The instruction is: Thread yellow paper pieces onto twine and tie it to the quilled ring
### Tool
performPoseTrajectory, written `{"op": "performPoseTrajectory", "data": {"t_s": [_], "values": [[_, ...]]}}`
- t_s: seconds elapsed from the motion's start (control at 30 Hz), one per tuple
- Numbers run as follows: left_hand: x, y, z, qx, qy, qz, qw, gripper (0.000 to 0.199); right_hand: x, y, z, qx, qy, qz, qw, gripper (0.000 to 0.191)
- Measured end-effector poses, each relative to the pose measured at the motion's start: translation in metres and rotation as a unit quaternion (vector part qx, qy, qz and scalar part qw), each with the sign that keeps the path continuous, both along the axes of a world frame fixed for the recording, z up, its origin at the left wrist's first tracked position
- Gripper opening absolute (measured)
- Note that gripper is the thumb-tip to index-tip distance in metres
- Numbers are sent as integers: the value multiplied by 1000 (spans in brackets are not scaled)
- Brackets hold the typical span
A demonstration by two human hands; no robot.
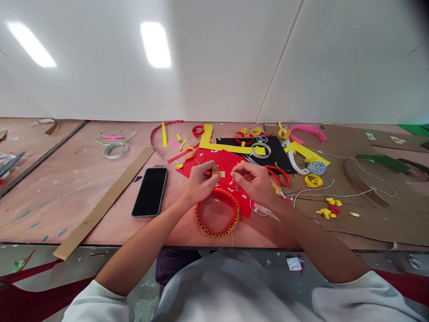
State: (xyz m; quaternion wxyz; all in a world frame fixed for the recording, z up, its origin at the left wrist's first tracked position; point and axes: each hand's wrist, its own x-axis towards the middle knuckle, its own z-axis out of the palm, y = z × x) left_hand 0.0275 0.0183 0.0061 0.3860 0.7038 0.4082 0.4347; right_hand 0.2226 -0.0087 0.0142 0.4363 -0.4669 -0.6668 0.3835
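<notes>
My left hand (200, 182) pinches a small yellow paper strip (217, 173) above a red card sheet (214, 163) dotted with small white bits. My right hand (250, 180) hovers just to its right, fingers curled toward the strip, and I cannot tell if they hold anything. Right below both hands lies a red ring (208, 232) edged with tiny yellow paper coils, its near rim by my wrists. Its far edge touches the red card.
A black phone (150, 192) and a long cardboard strip (103, 201) lie to the left. Red-handled scissors (279, 175), a black sheet (271, 154), a tape roll (115, 150) and twine on brown cardboard (368, 219) surround the work. The table's near edge runs below.
</notes>
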Motion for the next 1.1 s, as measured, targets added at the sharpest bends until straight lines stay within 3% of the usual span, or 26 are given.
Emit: {"op": "performPoseTrajectory", "data": {"t_s": [0.13, 0.3, 0.47, 0.6, 0.77, 0.93, 1.1], "values": [[3, -4, 1, 71, 50, -15, 996, 9, -6, -8, 1, 82, -99, 5, 992, 12], [4, -6, -2, 158, 85, -35, 983, 12, -8, -10, -1, 84, -146, -2, 986, 14], [4, -6, -5, 180, 89, 0, 980, 19, -6, -7, -1, 92, -145, -40, 984, 11], [7, -6, -5, 122, 93, 12, 988, 21, -5, -5, -4, 105, -152, -58, 981, 8], [12, -8, -1, 5, 26, 5, 1000, 16, -4, -5, -3, 99, -159, -60, 980, 9], [13, -10, 4, -116, -58, -37, 991, 23, -5, -6, 0, 97, -158, -67, 980, 9], [14, -13, 5, -157, -94, -39, 982, 27, -4, -8, 2, 97, -156, -76, 980, 6]]}}
